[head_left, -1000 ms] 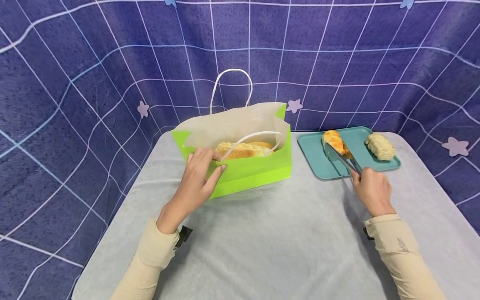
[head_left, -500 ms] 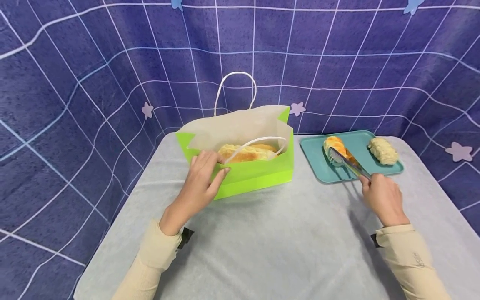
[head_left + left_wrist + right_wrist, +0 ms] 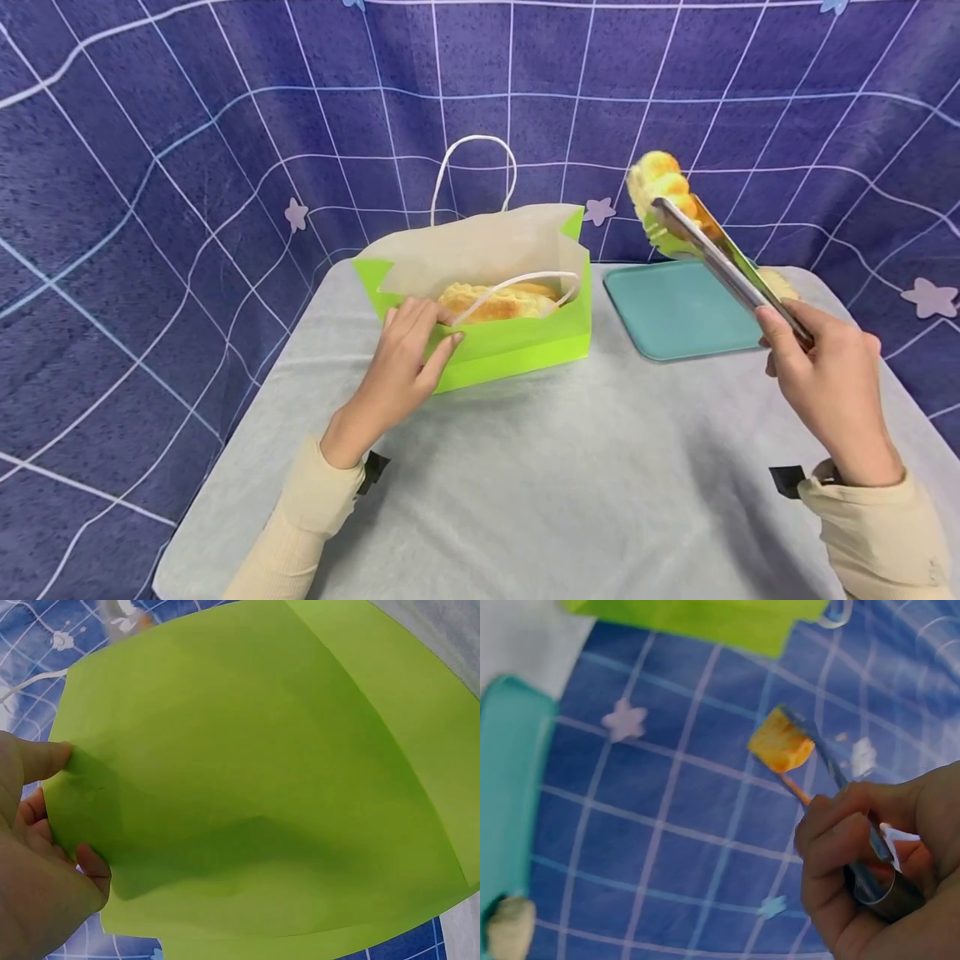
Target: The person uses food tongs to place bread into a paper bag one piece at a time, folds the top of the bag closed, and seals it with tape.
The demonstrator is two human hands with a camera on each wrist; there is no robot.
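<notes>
In the head view my left hand (image 3: 408, 350) pinches the near rim of a lime-green paper bag (image 3: 517, 337), thumb outside and fingers over the edge. Pieces of bread (image 3: 487, 302) show inside the bag, behind its white cord handle. My right hand (image 3: 832, 379) grips metal tongs (image 3: 720, 262) near their hinged end. Between the tong tips a golden-brown bread roll (image 3: 660, 187) hangs above and behind the tray. The right wrist view shows the same roll (image 3: 781, 742) squeezed in the tongs.
A teal tray (image 3: 675, 321) lies at the table's back right. A pale bread piece (image 3: 780, 283) on it is partly hidden behind the tongs and hand. The grey-white tablecloth (image 3: 525, 483) spreads in front; a blue gridded curtain (image 3: 330, 125) hangs behind and at the sides.
My right hand has raised the tongs with the roll off the tray, and the hand itself has shifted right and nearer. My left hand still holds the bag's rim.
</notes>
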